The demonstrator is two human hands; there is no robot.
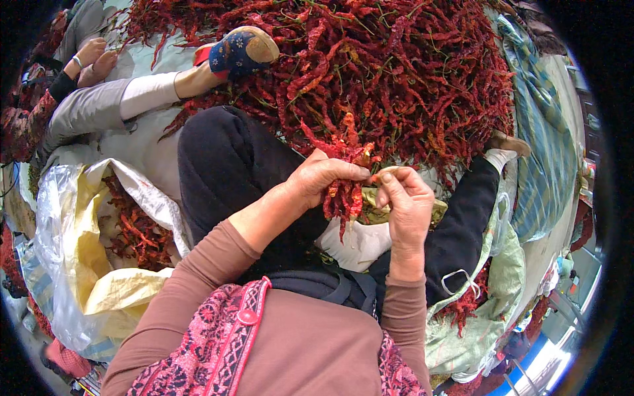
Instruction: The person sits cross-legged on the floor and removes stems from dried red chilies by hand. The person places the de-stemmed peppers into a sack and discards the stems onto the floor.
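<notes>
My left hand (324,174) grips a bunch of dried red chili peppers (344,198) above my lap, its thumb laid across them. Close to its right, my right hand (403,190) pinches the end of a chili (380,174) between thumb and fingers; whether this chili is part of the bunch I cannot tell. Beyond both hands spreads a large heap of dried red chilies (386,74), some with green stems.
An open woven sack (89,247) with chilies inside lies at the left, and a pale green sack (475,346) with chilies at the right. Another person's leg and floral shoe (240,52) reach the heap's left edge. Blue checked sheeting (540,163) lies at the right.
</notes>
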